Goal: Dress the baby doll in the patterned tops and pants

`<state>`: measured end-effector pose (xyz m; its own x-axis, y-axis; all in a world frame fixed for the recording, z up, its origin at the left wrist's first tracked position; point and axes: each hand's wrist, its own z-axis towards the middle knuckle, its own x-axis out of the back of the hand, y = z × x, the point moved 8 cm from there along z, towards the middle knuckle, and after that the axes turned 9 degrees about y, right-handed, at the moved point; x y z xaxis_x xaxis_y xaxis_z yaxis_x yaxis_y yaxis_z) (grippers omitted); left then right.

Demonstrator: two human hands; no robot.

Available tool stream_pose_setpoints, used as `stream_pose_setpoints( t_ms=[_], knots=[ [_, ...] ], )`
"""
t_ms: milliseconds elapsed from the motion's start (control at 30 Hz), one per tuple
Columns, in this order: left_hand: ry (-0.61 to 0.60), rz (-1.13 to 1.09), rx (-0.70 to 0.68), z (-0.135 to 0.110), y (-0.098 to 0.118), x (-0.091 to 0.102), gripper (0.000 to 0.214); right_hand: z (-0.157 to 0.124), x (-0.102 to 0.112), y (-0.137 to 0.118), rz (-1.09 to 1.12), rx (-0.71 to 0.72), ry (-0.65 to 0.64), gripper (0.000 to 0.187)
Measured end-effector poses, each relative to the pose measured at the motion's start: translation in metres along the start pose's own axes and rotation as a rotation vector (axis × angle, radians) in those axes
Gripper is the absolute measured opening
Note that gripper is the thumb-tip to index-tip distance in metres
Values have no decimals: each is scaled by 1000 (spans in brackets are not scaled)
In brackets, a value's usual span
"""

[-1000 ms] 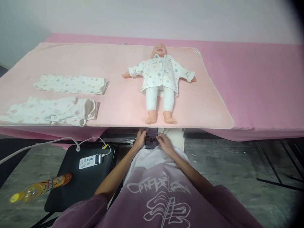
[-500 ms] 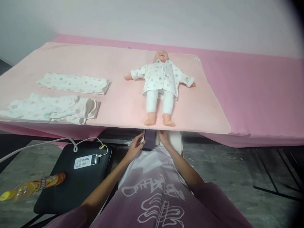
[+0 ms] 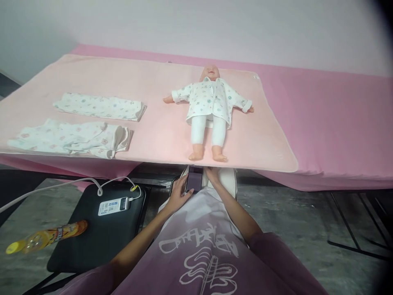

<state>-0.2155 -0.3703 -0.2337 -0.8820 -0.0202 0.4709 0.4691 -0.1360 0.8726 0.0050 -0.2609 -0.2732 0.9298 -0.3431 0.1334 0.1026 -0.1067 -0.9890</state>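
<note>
A dark phone (image 3: 195, 180) lies at my lap, its far end close under the table's front edge. My left hand (image 3: 180, 193) holds its left side, fingers along the edge and thumb at the near corner. To the phone's right, my right hand (image 3: 212, 175) rests by my thigh; its fingers are mostly hidden below the table edge. Beyond them, a baby doll (image 3: 210, 100) lies on its back on the pink mat (image 3: 159, 135), arms spread. It wears a white patterned jacket (image 3: 211, 98) and white leggings (image 3: 199, 129).
Two folded patterned baby garments, a far one (image 3: 101, 106) and a near one (image 3: 73, 137), lie left on the mat. A black stool (image 3: 107, 237) at my left bears a power bank (image 3: 113, 206) with a white cable (image 3: 61, 184) and an orange drink bottle (image 3: 46, 237).
My left thumb has slid toward the phone's near corner and that hand lies a bit flatter. The view has shifted slightly. The doll and garments stay in place on the mat.
</note>
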Motion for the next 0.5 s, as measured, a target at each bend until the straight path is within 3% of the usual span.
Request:
stream_pose_setpoints(
  t_ms=[133,300,500],
  knots=[
    [3,9,-15,0,2,0,73,-4,3,-7,-38,9,-13,68],
    [2,-19,17,1,2,2,73,-29,11,-13,-115,50,-120,53],
    [18,-21,7,2,1,1,73,-50,18,-19,-186,137,-188,70]
  ],
)
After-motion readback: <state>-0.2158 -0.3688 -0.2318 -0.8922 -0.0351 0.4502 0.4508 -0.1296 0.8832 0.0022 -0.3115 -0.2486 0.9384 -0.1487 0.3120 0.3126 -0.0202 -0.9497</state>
